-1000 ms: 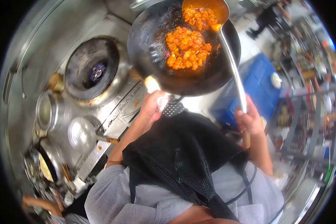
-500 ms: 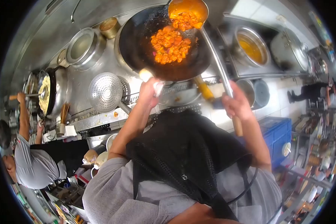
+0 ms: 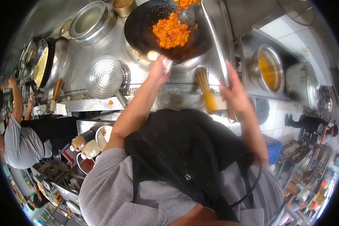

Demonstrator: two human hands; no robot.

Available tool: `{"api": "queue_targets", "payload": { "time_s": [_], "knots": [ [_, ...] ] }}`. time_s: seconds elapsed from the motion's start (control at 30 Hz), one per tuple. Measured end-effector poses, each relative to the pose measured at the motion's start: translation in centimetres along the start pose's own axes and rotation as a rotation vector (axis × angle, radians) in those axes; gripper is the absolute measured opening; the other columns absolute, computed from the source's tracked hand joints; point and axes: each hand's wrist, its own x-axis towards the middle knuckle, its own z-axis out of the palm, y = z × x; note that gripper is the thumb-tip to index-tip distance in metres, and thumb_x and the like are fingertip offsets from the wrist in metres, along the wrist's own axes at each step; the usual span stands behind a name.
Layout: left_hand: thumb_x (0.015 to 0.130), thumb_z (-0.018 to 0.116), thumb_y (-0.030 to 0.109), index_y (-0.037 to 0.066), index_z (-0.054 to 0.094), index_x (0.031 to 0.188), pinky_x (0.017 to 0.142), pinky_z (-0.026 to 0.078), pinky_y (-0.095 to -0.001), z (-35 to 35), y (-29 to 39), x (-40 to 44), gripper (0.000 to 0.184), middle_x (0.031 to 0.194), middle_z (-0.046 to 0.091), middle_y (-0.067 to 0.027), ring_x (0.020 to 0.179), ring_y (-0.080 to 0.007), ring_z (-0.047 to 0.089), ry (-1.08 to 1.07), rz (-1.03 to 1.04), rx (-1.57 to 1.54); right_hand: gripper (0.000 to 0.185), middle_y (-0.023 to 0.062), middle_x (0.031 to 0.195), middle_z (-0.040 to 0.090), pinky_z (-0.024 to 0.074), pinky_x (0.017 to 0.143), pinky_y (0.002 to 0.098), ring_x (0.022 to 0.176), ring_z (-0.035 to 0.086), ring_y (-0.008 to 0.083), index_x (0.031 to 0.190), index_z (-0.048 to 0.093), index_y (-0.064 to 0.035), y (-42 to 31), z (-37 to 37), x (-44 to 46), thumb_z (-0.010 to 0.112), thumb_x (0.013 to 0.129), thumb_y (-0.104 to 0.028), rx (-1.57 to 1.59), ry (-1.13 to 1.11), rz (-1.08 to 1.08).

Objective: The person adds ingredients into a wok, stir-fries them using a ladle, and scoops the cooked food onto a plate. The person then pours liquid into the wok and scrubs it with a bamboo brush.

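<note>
My left hand (image 3: pixel 160 71) is closed around the wok's handle, with a white cloth (image 3: pixel 168 66) at the fingers. The black wok (image 3: pixel 139 32) holds a heap of orange-red diced food (image 3: pixel 171 33) in sauce. My right hand (image 3: pixel 235 90), blurred by motion, grips the long handle of a metal ladle (image 3: pixel 216 39). The ladle's bowl is at the top edge, mostly cut off. Orange food trails from it down to the heap in the wok.
A perforated strainer (image 3: pixel 104 77) lies left of the wok; a bamboo brush (image 3: pixel 205 90) lies in front. At right, a steel pot (image 3: pixel 259 67) holds yellow liquid, beside a lidded pot (image 3: pixel 301 84). A co-worker (image 3: pixel 24 139) works at another wok on the left.
The ladle has risen toward the top edge and tipped, and food now falls from it into the wok. My left hand stays at the wok handle. The whole view has shifted.
</note>
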Motion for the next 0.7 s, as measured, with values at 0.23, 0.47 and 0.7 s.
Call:
{"api": "queue_targets", "payload": {
  "time_s": [0.23,0.47,0.7],
  "knots": [
    [0.09,0.054,0.02,0.013,0.052,0.082,0.042,0.034,-0.0282,1.3,-1.5,1.6,0.011,0.066,0.054,-0.0029,0.05,-0.0154,0.048,0.018,0.053,0.009,0.062,0.0285,0.123,0.055,0.0423,0.098,0.0421,0.117,0.052,0.0442,0.142,0.032,-0.0023,14.8,-1.9,-0.4,0.057,0.087,-0.014,-0.301,-0.137,0.19],
    [0.093,0.055,0.045,0.014,0.053,0.08,0.041,0.032,-0.0263,0.9,-1.3,0.4,0.034,0.067,0.055,-0.0045,0.057,-0.0159,0.055,0.01,-0.007,-0.031,0.063,0.0232,0.083,0.063,0.0485,0.067,0.049,0.075,0.063,0.0422,0.145,0.031,-0.0112,11.9,-11.7,3.4,0.059,0.089,-0.016,-0.615,-0.022,0.013],
    [0.09,0.049,0.064,0.011,0.057,0.09,0.046,0.043,-0.0262,-7.9,0.9,-3.3,0.054,0.079,0.062,-0.004,0.073,-0.0203,0.065,0.086,0.078,0.059,0.065,0.0199,0.095,0.066,0.051,0.065,0.0445,0.071,0.064,0.0381,0.147,0.028,-0.0147,13.1,-9.8,6.5,0.056,0.089,-0.011,-0.667,0.001,-0.334]
  ]
}}
